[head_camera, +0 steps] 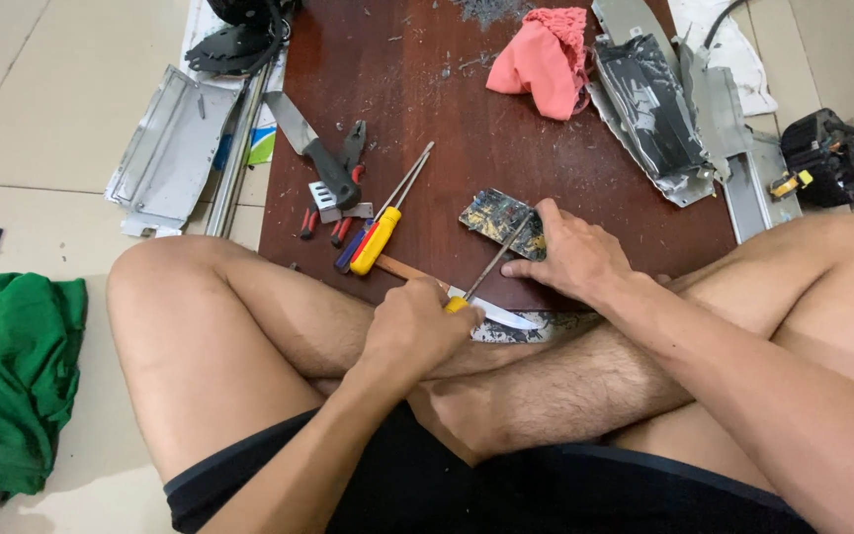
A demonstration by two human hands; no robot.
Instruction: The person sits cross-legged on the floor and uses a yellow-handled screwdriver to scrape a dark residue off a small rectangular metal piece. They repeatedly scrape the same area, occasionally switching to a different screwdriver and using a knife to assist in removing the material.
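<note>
Head view: I am sitting cross-legged at the near edge of a dark board. My left hand is clamped on a screwdriver, its tip resting against a small circuit board. My right hand is pressing that circuit board flat, fingers spread. Spare screwdrivers and a knife are lying well apart to the left, leaving bare board between.

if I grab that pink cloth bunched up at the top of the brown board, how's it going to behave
The crumpled pink cloth would probably go floppy and sag from wherever you pinch it, since it lies in soft folds. It looks light for its bulk. It shouldn't roll or slide on the dark brown wooden board, though the grey shavings scattered nearby might cling to it.
</note>
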